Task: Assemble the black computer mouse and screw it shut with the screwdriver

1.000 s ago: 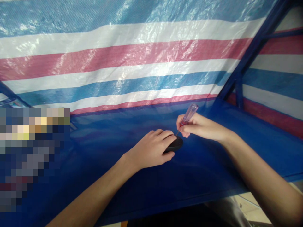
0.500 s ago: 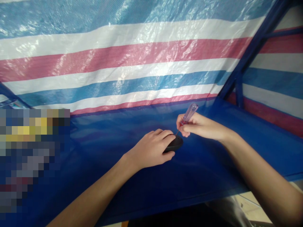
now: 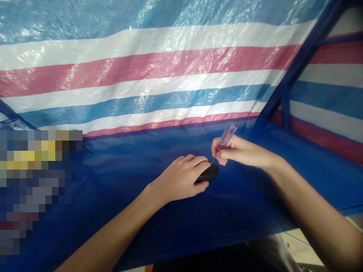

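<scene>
almost nothing has shifted in the last second, suggesting steady work, as the left hand (image 3: pixel 184 179) holds a black rounded object (image 3: pixel 210 173) between the far and near edges of the blue tabletop (image 3: pixel 241 207), the right hand (image 3: pixel 236 152) pinches a clear-handled screwdriver (image 3: pixel 228 134) slanting to it, and striped sheeting (image 3: pixel 170 62) rises behind.

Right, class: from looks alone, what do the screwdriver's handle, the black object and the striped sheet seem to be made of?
Screwdriver handle: probably glossy, see-through plastic; light shows through it.
Black object: perhaps hard plastic, fairly dull, given its smooth dark rim; the left hand hides much of it.
Striped sheet: likely shiny woven plastic; crosshatch texture and glare show.
</scene>
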The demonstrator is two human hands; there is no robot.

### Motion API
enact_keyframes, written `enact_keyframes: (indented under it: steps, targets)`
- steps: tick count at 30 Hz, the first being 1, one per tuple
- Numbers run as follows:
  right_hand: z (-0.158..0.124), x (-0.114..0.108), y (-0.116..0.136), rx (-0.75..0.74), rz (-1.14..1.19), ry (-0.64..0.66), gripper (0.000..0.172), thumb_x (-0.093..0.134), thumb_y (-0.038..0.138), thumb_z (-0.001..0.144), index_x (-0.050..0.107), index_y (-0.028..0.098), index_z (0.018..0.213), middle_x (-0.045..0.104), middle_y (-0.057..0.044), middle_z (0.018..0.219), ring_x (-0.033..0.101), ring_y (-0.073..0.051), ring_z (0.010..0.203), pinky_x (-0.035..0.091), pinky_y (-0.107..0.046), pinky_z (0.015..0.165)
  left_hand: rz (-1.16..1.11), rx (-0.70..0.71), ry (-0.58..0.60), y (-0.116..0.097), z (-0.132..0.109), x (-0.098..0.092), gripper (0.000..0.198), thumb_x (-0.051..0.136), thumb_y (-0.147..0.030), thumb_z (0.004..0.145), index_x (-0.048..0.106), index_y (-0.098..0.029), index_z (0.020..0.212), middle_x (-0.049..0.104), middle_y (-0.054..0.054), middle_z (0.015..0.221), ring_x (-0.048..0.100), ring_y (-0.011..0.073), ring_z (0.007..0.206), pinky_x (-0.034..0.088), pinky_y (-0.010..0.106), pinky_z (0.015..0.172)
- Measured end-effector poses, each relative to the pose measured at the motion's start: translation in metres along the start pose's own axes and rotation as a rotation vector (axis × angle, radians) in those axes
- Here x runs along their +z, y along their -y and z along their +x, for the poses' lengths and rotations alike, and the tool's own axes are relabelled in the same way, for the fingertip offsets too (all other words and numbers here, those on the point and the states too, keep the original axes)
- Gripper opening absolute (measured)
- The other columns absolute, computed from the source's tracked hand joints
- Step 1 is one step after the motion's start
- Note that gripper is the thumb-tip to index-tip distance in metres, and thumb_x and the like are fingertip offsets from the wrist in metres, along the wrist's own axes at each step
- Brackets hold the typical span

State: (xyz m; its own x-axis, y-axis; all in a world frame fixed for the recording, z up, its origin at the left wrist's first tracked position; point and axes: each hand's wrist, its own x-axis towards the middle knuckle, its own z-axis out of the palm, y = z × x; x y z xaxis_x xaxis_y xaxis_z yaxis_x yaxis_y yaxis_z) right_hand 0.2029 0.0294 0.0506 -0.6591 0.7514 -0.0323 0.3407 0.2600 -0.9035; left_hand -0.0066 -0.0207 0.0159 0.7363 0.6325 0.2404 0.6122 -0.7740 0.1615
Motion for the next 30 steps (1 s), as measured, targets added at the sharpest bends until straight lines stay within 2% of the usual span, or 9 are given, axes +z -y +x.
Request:
enact_keyframes:
  steps: [5, 13, 23, 30]
  targets:
    - [0.0003, -0.0002, 0.0004, 0.013, 0.014, 0.007, 0.005, 0.052, 0.016, 0.071, 0.055, 0.015, 0.074, 0.056, 0.002, 0.059, 0.056, -0.011, 0.055, 0.044, -0.022, 0.052, -0.011, -0.007, 0.004, 0.0006, -0.0002, 0.0011, 0.042, 0.053, -0.034, 0.085, 0.048, -0.019, 0.124, 0.057, 0.005, 0.126, 0.055, 0.0224, 0.107, 0.043, 0.037, 0.093]
    - [0.0005, -0.0021, -0.0016, -0.002, -0.031, -0.049, 0.004, 0.052, 0.018, 0.071, 0.055, 0.016, 0.073, 0.055, 0.002, 0.058, 0.056, -0.011, 0.054, 0.045, -0.023, 0.052, 0.019, -0.012, 0.025, 0.0011, -0.0018, 0.0033, 0.05, 0.05, -0.034, 0.087, 0.039, -0.022, 0.134, 0.049, 0.004, 0.136, 0.053, 0.0234, 0.11, 0.042, 0.039, 0.094]
    - [0.0004, -0.0019, -0.0025, -0.014, -0.014, -0.088, 0.005, 0.053, 0.017, 0.072, 0.056, 0.016, 0.075, 0.058, 0.002, 0.059, 0.056, -0.011, 0.055, 0.045, -0.023, 0.054, -0.025, -0.025, 0.008, -0.0004, -0.0005, 0.0008, 0.048, 0.056, -0.026, 0.08, 0.045, -0.021, 0.127, 0.053, 0.004, 0.13, 0.053, 0.0221, 0.107, 0.042, 0.037, 0.093]
    - [0.0009, 0.0007, -0.0011, 0.008, -0.013, -0.045, 0.004, 0.052, 0.016, 0.071, 0.055, 0.016, 0.074, 0.056, 0.002, 0.059, 0.056, -0.012, 0.055, 0.044, -0.023, 0.052, 0.004, 0.001, 0.008, 0.0003, -0.0006, 0.0021, 0.041, 0.054, -0.026, 0.082, 0.049, -0.023, 0.123, 0.053, 0.004, 0.131, 0.054, 0.0229, 0.11, 0.042, 0.039, 0.094]
